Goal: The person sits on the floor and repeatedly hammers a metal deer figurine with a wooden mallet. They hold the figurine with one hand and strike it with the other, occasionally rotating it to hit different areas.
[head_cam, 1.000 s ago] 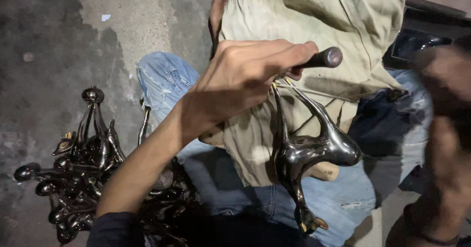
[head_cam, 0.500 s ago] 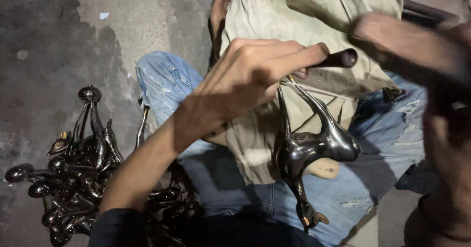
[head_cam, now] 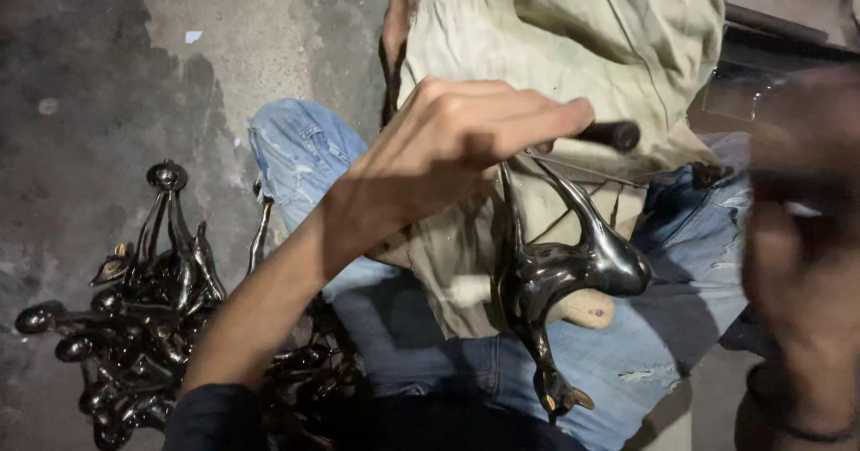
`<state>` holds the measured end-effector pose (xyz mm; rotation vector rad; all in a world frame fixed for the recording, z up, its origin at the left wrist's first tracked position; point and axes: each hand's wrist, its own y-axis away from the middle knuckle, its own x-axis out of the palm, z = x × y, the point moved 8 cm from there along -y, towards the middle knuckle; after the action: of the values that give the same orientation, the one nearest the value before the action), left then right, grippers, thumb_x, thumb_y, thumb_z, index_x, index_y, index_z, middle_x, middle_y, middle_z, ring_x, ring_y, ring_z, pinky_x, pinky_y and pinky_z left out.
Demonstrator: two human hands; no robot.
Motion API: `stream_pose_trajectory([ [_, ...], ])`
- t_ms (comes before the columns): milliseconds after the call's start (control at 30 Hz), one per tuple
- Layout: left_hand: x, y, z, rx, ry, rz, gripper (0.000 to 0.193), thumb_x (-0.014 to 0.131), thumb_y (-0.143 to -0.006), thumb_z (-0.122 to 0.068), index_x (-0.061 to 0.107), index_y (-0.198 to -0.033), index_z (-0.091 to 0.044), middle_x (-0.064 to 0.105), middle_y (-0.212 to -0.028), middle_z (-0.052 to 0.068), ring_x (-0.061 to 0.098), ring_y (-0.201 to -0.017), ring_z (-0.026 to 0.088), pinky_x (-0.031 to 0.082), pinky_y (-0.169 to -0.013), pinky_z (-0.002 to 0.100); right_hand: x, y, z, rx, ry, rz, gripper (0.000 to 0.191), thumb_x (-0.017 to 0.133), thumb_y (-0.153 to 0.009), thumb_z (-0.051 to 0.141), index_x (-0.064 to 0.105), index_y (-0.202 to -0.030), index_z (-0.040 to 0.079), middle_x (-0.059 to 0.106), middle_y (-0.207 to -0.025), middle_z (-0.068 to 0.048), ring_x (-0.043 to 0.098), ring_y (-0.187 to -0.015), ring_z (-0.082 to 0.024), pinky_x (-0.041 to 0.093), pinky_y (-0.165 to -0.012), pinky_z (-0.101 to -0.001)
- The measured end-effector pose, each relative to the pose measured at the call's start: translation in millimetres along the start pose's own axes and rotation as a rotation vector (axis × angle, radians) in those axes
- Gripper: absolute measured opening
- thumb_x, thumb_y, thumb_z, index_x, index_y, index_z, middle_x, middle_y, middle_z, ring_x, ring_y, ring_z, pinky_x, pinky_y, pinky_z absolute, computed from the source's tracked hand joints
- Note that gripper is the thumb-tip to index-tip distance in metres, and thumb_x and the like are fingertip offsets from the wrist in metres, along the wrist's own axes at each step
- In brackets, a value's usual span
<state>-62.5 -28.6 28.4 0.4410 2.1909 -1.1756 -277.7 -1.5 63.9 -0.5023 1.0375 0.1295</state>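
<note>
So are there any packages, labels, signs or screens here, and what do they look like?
None that I can make out.
Scrap: small pale bit on the grey floor, top left; too small to tell if it is a label.

Right hand (head_cam: 802, 263) blurred & cut off at frame's right edge; left fist (head_cam: 466, 151) hides most of the thin dark metal rod (head_cam: 614, 134).
</note>
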Motion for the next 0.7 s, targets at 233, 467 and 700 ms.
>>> stream_pose_trajectory([
  [233,-9.6,15.4,4.4,-0.142,0.019,-0.117,0.037,0.057,-0.107,0.012,0.061,-0.14,-0.004,0.076,-0.107,0.011,0.078,-0.092,0.019,0.068,-0.078,0.029,-2.9,-3.5,2.4,0.007,-0.029,-0.027,0.058,0.053,-0.09,-0.02,0.046,-0.146,-0.006,0.057,-0.125,-0.029,0.062,-0.109,-0.036,0.053,-0.093,-0.0398],
  [467,9.9,27.1,16.7,-0.106,-0.099,-0.204,0.039,0.065,-0.101,0.005,0.06,-0.138,-0.005,0.077,-0.106,0.013,0.077,-0.087,0.022,0.067,-0.072,0.027,-4.9,6.4,-19.9,0.067,-0.001,-0.05,0.053,0.052,-0.094,-0.018,0.046,-0.146,-0.006,0.058,-0.126,-0.028,0.062,-0.11,-0.036,0.054,-0.093,-0.0397],
  [700,1.7,26.5,-4.9,-0.019,-0.124,-0.253,0.041,0.078,-0.095,0.004,0.058,-0.128,-0.011,0.071,-0.121,0.012,0.076,-0.101,0.025,0.067,-0.081,0.028,-1.7,9.4,-21.7,0.034,-0.034,-0.049,0.048,0.05,-0.098,-0.015,0.047,-0.146,-0.007,0.058,-0.127,-0.028,0.063,-0.111,-0.035,0.054,-0.094,-0.0396],
])
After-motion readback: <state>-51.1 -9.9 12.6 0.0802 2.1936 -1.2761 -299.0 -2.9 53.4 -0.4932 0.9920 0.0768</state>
